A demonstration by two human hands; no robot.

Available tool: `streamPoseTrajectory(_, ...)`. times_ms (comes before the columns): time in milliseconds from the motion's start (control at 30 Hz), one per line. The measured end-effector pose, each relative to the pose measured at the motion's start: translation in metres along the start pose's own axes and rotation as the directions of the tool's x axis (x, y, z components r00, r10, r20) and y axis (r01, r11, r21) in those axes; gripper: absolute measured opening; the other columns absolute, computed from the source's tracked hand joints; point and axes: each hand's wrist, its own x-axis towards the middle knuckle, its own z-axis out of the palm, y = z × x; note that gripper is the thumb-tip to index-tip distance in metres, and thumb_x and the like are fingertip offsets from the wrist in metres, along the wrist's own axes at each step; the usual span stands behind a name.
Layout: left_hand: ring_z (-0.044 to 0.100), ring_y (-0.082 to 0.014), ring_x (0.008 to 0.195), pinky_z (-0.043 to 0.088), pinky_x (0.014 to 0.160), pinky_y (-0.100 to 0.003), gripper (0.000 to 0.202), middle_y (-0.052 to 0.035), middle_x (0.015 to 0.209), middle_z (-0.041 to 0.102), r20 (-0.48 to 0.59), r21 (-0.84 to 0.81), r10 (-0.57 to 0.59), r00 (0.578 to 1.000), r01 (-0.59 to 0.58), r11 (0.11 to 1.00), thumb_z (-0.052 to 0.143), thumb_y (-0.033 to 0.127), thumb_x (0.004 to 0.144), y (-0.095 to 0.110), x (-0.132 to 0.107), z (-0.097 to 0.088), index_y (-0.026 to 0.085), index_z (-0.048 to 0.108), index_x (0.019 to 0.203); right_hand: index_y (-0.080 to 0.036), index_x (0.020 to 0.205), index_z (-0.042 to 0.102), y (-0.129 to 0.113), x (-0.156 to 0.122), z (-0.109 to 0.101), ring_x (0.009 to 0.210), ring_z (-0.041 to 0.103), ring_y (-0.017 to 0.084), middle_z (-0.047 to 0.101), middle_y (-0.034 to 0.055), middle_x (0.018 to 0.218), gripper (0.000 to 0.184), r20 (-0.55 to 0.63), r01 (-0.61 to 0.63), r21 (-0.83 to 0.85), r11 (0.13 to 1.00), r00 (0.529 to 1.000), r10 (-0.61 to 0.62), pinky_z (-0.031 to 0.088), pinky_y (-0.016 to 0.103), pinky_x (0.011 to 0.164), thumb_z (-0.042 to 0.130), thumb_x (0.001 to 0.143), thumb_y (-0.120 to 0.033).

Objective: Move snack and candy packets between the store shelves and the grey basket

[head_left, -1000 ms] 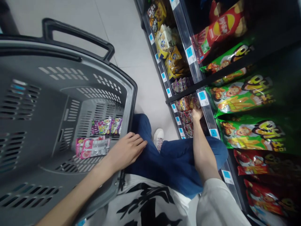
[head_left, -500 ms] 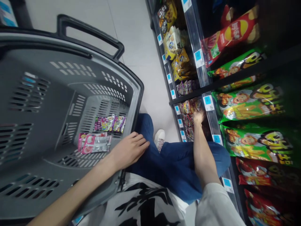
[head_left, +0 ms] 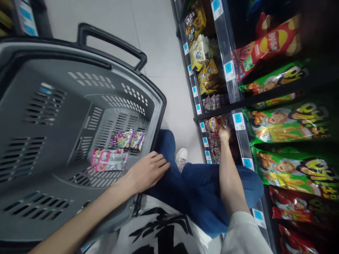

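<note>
Small snack packets (head_left: pixel 212 124) right of the grey shopping basket (head_left: pixel 60 67) could spill if the right hand (head_left: pixel 225 134), grip too hidden to tell, snags neighbouring ones; the left hand (head_left: pixel 148 171) lies slack over the basket's rim.

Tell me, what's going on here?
A person's right hand is in among small snack packets on a low shelf; whether it holds one is unclear. The left hand lies over the rim of a basket, where pink packs and purple packs lie.
</note>
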Motion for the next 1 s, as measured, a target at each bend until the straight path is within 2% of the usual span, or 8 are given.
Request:
streamPoseTrajectory(133,0.054,-0.0218,0.083,0.033,0.077,-0.039,0.015,-0.0045,0.084,0.065,-0.005,0.022,-0.005,1.0,0.005,1.0,0.053,0.018,0.098,0.0,0.0,0.004,0.015,0.067,0.1,-0.001,0.151,0.04,-0.02,-0.019,0.0,0.127,0.054,0.035,0.054,0.0306,0.136,0.065,-0.199,-0.072,0.039,0.997,0.977,0.078,0.041,0.047,0.108,0.041,0.101,-0.044)
streamPoseTrajectory(267,0.053,-0.0223,0.084,0.033,0.079,-0.039,0.013,-0.0047,0.085,0.065,0.016,0.044,-0.016,1.0,0.015,0.999,0.055,0.02,0.097,0.0,-0.001,0.007,0.015,0.067,0.099,-0.018,0.138,0.058,-0.036,-0.033,0.0,0.131,0.047,0.032,0.053,0.0182,0.142,0.045,-0.369,0.33,-0.059,0.942,0.87,-0.327,0.034,0.048,0.112,0.043,0.101,-0.039)
streamPoseTrajectory(333,0.053,-0.0224,0.084,0.033,0.08,-0.038,0.013,-0.0049,0.084,0.065,0.018,0.036,-0.017,1.0,0.016,0.999,0.056,0.021,0.096,0.0,0.0,0.006,0.015,0.067,0.1,-0.02,0.131,0.063,-0.036,-0.033,0.003,0.131,0.046,0.031,0.052,0.0164,0.143,0.04,-0.316,0.441,-0.107,0.891,0.835,-0.451,0.033,0.048,0.111,0.042,0.101,-0.036)
streamPoseTrajectory(533,0.054,-0.0219,0.086,0.034,0.081,-0.038,0.011,-0.0057,0.085,0.066,0.039,-0.009,-0.016,0.999,0.017,1.0,0.057,0.022,0.096,-0.002,0.001,0.002,0.015,0.065,0.094,-0.004,0.152,0.04,-0.035,-0.026,0.013,0.118,0.055,0.033,0.058,0.0256,0.128,0.066,0.036,0.372,-0.091,0.924,0.928,-0.37,0.044,0.045,0.1,0.051,0.091,-0.028)
streamPoseTrajectory(733,0.056,-0.0218,0.085,0.036,0.082,-0.037,0.011,-0.0063,0.083,0.065,-0.012,-0.004,-0.016,1.0,0.016,1.0,0.059,0.023,0.095,-0.002,-0.001,0.005,0.014,0.065,0.092,-0.009,0.151,0.048,-0.086,-0.051,-0.033,0.125,0.052,0.041,0.053,0.0262,0.142,0.069,0.12,0.391,-0.216,0.895,0.92,-0.373,0.047,0.05,0.096,0.059,0.091,-0.041)
streamPoseTrajectory(800,0.056,-0.0217,0.085,0.037,0.082,-0.037,0.01,-0.0071,0.084,0.066,-0.021,-0.003,-0.011,1.0,0.011,1.0,0.059,0.022,0.095,-0.002,-0.002,0.006,0.014,0.065,0.092,-0.014,0.142,0.06,-0.111,-0.065,-0.059,0.119,0.059,0.037,0.062,0.0226,0.132,0.055,0.277,0.483,-0.191,0.855,0.862,-0.425,0.048,0.046,0.094,0.056,0.096,-0.044)
streamPoseTrajectory(867,0.057,-0.0216,0.084,0.038,0.082,-0.037,0.011,-0.0084,0.086,0.068,-0.025,0.0,-0.006,1.0,0.006,1.0,0.058,0.022,0.095,-0.003,-0.001,0.005,0.014,0.066,0.094,-0.017,0.131,0.069,-0.136,-0.085,-0.086,0.106,0.066,0.034,0.071,0.0192,0.113,0.049,0.418,0.6,-0.153,0.785,0.759,-0.499,0.05,0.043,0.088,0.052,0.098,-0.05)
streamPoseTrajectory(1000,0.061,-0.0215,0.086,0.04,0.082,-0.037,0.013,-0.0104,0.088,0.069,-0.025,-0.07,-0.015,1.0,0.013,0.997,0.056,0.019,0.096,-0.004,-0.001,-0.002,0.013,0.068,0.094,-0.018,0.135,0.066,-0.175,-0.139,-0.132,0.097,0.07,0.031,0.073,0.016,0.114,0.047,0.385,0.885,-0.1,0.454,0.455,-0.803,0.052,0.04,0.083,0.049,0.102,-0.048)
